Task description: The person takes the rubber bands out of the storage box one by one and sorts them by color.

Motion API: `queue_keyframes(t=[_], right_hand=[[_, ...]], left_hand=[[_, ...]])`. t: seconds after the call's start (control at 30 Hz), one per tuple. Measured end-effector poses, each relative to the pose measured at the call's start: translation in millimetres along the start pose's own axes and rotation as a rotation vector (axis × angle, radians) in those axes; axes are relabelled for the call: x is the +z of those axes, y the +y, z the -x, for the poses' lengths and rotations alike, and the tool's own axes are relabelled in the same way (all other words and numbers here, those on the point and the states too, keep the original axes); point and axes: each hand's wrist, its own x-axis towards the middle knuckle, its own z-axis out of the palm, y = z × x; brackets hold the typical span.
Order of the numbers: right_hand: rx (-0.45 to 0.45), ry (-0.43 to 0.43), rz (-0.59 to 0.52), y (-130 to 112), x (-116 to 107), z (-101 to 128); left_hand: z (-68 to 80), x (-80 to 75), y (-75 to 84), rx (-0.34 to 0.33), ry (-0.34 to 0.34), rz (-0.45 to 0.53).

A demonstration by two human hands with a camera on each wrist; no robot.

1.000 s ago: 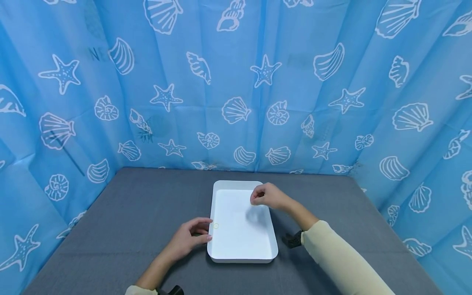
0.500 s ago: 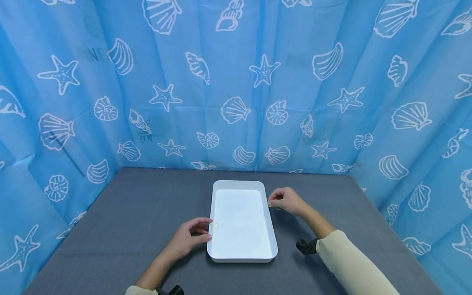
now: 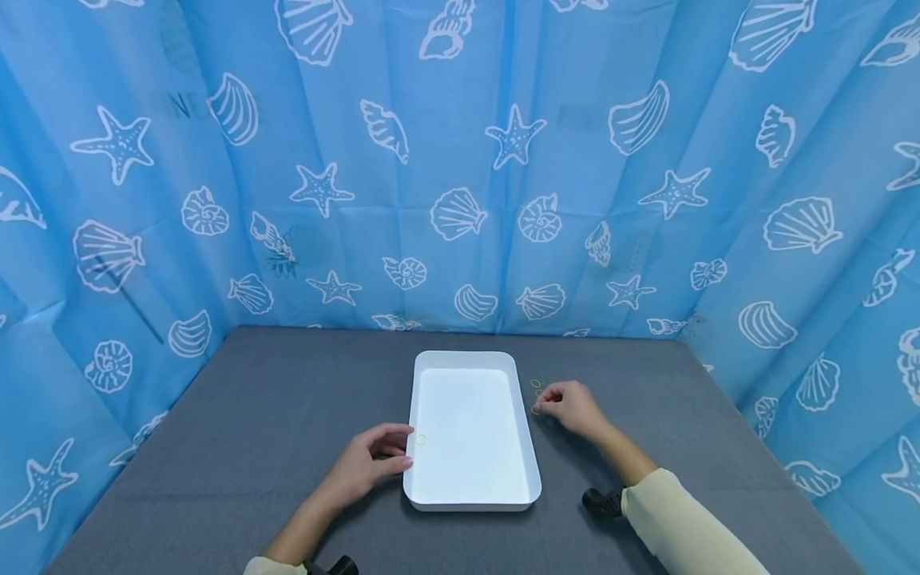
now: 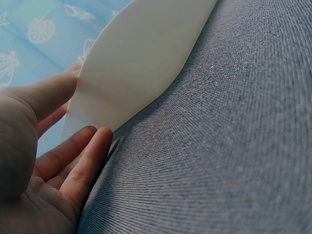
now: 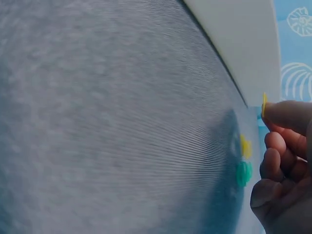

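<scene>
My left hand [image 3: 372, 461] rests on the grey table [image 3: 237, 431] against the left rim of the white tray [image 3: 470, 499], fingers relaxed and nearly straight, tips touching the tray's outer wall; the left wrist view shows those fingers [image 4: 80, 163] lying loosely at the foot of the wall, gripping nothing. Just by my fingertips I see a small yellow ring [image 3: 420, 440] sitting inside the tray near its left edge. The tray itself lies lengthwise in the middle of the table, its long sides running away from me toward the blue shell-printed curtain [image 3: 460, 160] at the table's far edge. Past the tray's right rim, my right hand [image 3: 568, 406] is down on the table just beside the tray, fingers curled, pinching a small yellow piece [image 5: 263, 104] between thumb and forefinger; what that piece is I cannot tell. Beside that hand, lying on the cloth, the right wrist view shows a yellow bit [image 5: 245, 146] and a green bit [image 5: 243, 172], both blurred, and the head view shows faint yellow rings [image 3: 535, 385] on the table just beyond my knuckles.
</scene>
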Motion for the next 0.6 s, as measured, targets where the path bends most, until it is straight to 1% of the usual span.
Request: queue_keyframes(t=[0.2,0.4,0.6], right_hand=[[0.006,0.032,0.018,3.5,5.1,4.0],[0.027,0.070,0.032,4.6,5.6,8.1],[0.049,0.074,0.064,5.6,5.3,8.7]], left_hand=[[1.3,-0.3,2.4,0.007,0.001,0.009],[0.2,-0.5,1.1,0.003,0.002,-0.002],[0.1,-1.4,-0.1,0.011,-0.001,-0.012]])
